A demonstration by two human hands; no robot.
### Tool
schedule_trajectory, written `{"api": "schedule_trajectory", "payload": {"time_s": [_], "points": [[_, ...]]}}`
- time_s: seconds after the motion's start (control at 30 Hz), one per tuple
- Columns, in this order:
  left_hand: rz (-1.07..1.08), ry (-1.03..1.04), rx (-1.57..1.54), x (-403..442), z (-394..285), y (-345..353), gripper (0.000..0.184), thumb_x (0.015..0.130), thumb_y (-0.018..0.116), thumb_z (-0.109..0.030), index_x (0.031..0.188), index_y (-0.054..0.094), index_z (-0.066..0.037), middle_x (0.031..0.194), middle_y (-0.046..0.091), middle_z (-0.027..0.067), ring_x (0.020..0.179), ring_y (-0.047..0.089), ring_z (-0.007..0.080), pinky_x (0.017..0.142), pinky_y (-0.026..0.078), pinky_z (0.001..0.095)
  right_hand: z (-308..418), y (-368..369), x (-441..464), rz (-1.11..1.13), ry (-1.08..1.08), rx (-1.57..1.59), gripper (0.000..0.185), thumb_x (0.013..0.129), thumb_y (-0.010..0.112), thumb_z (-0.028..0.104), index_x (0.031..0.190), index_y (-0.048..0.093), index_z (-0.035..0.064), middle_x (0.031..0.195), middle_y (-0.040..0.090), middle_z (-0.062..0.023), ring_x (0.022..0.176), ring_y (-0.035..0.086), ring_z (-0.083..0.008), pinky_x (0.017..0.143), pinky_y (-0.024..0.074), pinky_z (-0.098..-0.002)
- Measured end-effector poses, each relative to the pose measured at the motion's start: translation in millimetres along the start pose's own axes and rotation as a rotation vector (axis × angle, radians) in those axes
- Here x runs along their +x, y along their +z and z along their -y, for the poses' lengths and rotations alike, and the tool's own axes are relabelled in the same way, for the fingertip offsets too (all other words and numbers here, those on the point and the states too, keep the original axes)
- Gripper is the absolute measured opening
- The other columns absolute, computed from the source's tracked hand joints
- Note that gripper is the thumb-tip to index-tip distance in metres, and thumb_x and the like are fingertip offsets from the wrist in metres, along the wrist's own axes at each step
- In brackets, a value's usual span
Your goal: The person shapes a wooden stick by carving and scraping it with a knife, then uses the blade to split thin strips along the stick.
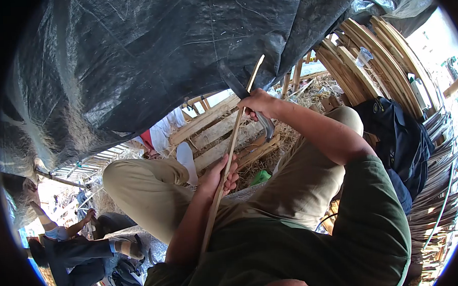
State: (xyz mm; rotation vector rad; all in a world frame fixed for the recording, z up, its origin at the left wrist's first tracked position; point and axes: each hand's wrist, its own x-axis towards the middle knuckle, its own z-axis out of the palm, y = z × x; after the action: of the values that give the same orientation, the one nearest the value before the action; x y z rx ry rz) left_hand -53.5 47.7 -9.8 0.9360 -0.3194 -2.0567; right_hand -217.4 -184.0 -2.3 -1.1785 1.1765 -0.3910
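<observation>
Tarp [158, 49] far | plank bundle [384, 70] far right | backpack [400, 135] right, near side of planks | stick [234, 137] running near-to-far, crossing knife [232, 81] | another person [80, 257] near left

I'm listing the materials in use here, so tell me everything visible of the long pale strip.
The long pale strip is slender, light tan and smooth-looking, probably wood or bamboo. It slants across the view, its upper tip free in front of the dark tarp, its lower end by the dark green shirt. The left hand grips it partway along; the right hand, holding a knife, seems to touch it higher up. Whether the blade touches it is unclear.
</observation>
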Motion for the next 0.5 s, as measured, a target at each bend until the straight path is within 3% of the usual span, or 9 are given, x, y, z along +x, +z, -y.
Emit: {"api": "schedule_trajectory", "payload": {"time_s": [0.1, 0.13, 0.23, 0.27, 0.37, 0.5], "points": [[-0.065, -0.035, 0.019, -7.9, -12.6, 12.3, 0.029, 0.105, 0.044, -0.041, 0.11, 0.049, -0.013, 0.061, 0.042, -0.004, 0.043, 0.039, 0.0061, 0.037, 0.032, 0.0209, 9.9, -12.8, -11.1, 0.035, 0.043, -0.091, 0.024, 0.086, 0.073, 0.018, 0.081, 0.064, -0.0035, 0.057, 0.055, -0.0069, 0.042, 0.05, -0.0138, 0.036, 0.0412, -0.0327], [-0.084, -0.042, 0.035, -7.9, -18.1, 13.7, 0.028, 0.105, 0.044, -0.04, 0.11, 0.049, -0.013, 0.061, 0.042, -0.0041, 0.043, 0.039, 0.0057, 0.036, 0.031, 0.0206, 10.0, -16.2, -9.0, 0.074, 0.066, -0.136, 0.029, 0.092, 0.069, 0.026, 0.082, 0.061, 0.0005, 0.056, 0.052, -0.0039, 0.042, 0.048, -0.0125, 0.037, 0.04, -0.0321], [-0.117, -0.042, -0.026, -4.3, -28.1, 12.4, 0.028, 0.105, 0.044, -0.04, 0.11, 0.049, -0.013, 0.061, 0.042, -0.0043, 0.042, 0.039, 0.0051, 0.034, 0.03, 0.0205, 13.8, -18.1, -11.8, 0.032, 0.077, -0.175, 0.033, 0.097, 0.062, 0.03, 0.081, 0.057, 0.0023, 0.056, 0.051, -0.0039, 0.042, 0.047, -0.0127, 0.037, 0.0395, -0.0321], [-0.118, -0.03, 0.014, -3.3, -32.4, 10.3, 0.028, 0.105, 0.045, -0.041, 0.108, 0.05, -0.013, 0.061, 0.043, -0.0039, 0.043, 0.04, 0.0052, 0.035, 0.03, 0.0209, 11.4, -20.1, -6.7, 0.034, 0.05, -0.165, 0.036, 0.096, 0.058, 0.028, 0.08, 0.056, -0.0043, 0.06, 0.054, -0.0099, 0.042, 0.051, -0.0183, 0.037, 0.0424, -0.0374], [-0.198, -0.036, 0.044, 1.9, -50.2, 12.5, 0.027, 0.104, 0.046, -0.04, 0.105, 0.05, -0.013, 0.061, 0.043, -0.0037, 0.043, 0.04, 0.0051, 0.036, 0.03, 0.0212, 16.0, -16.9, -6.6, 0.038, 0.075, -0.246, 0.042, 0.098, 0.055, 0.033, 0.079, 0.055, -0.0041, 0.059, 0.054, -0.0106, 0.042, 0.051, -0.0185, 0.037, 0.0421, -0.037], [-0.144, -0.007, -0.018, 36.4, -62.0, -4.2, 0.027, 0.103, 0.049, -0.041, 0.106, 0.051, -0.014, 0.062, 0.041, -0.005, 0.043, 0.036, 0.0056, 0.037, 0.028, 0.021, 16.5, -14.7, -13.2, 0.13, -0.138, -0.489, 0.042, 0.1, 0.054, 0.033, 0.079, 0.054, -0.0026, 0.059, 0.055, -0.0079, 0.043, 0.053, -0.0154, 0.038, 0.0422, -0.0338]]}}
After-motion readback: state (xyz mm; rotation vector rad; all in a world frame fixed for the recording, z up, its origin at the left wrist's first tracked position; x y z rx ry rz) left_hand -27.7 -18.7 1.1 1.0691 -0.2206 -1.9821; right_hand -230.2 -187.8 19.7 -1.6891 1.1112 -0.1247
